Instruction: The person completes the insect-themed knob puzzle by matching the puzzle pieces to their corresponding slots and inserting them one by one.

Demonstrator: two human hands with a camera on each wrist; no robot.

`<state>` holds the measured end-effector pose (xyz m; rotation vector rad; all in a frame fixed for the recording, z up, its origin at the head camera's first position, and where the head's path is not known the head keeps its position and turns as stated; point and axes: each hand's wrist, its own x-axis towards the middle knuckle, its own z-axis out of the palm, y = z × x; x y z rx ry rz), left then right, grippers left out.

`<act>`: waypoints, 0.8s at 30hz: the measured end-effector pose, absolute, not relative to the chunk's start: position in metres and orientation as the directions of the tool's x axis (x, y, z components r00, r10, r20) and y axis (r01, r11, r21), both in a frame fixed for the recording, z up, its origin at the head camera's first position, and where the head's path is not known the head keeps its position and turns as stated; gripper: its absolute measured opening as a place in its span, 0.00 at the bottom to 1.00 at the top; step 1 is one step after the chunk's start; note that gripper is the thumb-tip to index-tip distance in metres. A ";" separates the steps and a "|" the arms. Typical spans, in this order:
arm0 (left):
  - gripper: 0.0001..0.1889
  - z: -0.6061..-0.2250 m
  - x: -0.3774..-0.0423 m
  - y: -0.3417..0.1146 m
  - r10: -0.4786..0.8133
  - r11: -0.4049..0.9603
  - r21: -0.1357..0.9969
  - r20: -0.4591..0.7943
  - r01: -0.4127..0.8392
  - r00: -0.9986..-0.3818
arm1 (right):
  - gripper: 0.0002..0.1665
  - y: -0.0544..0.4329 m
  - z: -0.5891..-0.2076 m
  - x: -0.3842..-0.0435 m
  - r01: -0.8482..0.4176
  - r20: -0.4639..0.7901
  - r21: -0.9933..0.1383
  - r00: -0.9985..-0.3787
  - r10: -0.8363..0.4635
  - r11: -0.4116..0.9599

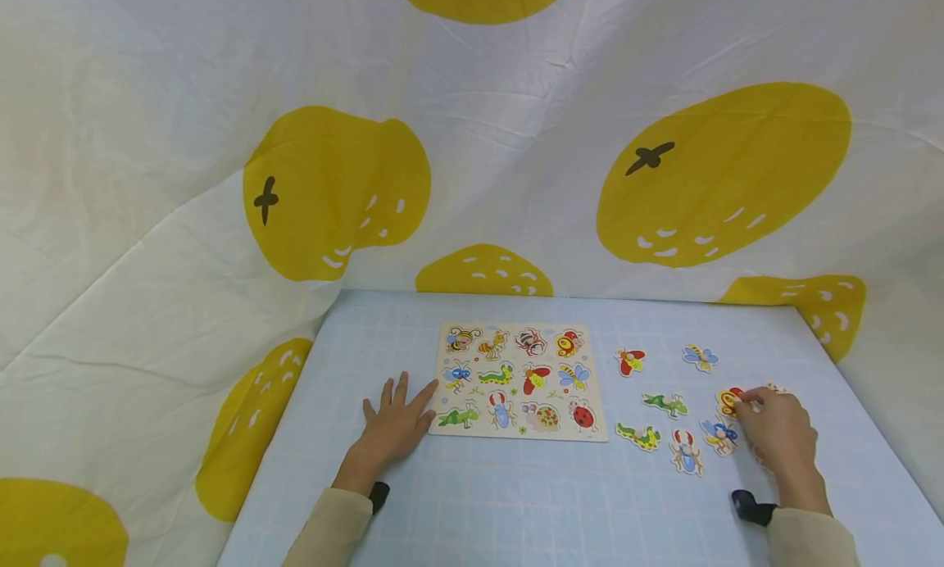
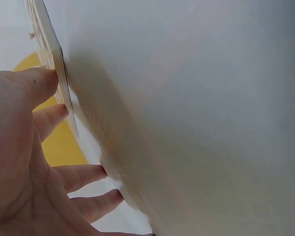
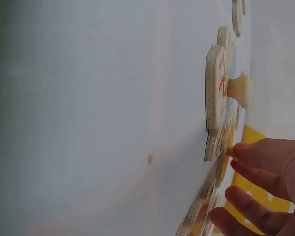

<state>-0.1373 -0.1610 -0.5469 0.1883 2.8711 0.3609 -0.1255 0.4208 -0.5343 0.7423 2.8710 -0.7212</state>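
A wooden insect puzzle board (image 1: 516,430) lies on the table, pictures facing up. My left hand (image 1: 398,428) is spread flat at its left side, with thumb and index finger touching the board's edge (image 2: 64,83) in the left wrist view. My right hand (image 1: 782,432) pinches the small knob of a red-and-yellow bug puzzle piece (image 1: 728,401) between thumb and index finger. Just below it lies a blue bug piece (image 1: 719,437). Other pieces are partly hidden under and behind the right hand. In the right wrist view, a piece with a wooden knob (image 3: 241,90) stands close to the fingertips.
Between board and right hand lie more knobbed pieces: a red-winged bug (image 1: 630,362), a blue-winged bee (image 1: 700,358), a grasshopper (image 1: 665,404), a caterpillar (image 1: 638,437) and a blue beetle (image 1: 687,453). A white cloth with yellow fruit prints (image 1: 501,165) hangs behind the table.
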 end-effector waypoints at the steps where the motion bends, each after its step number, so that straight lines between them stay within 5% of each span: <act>1: 0.30 -0.547 -0.137 -0.161 0.156 0.961 0.258 -0.221 0.097 -0.963 | 0.24 0.422 -0.534 -0.126 0.474 -0.196 -0.421 -0.880 0.433 0.773; 24: 0.30 -0.544 -0.137 -0.162 0.161 0.958 0.269 -0.230 0.097 -0.960 | 0.23 0.425 -0.540 -0.130 0.448 -0.166 -0.396 -0.893 0.418 0.801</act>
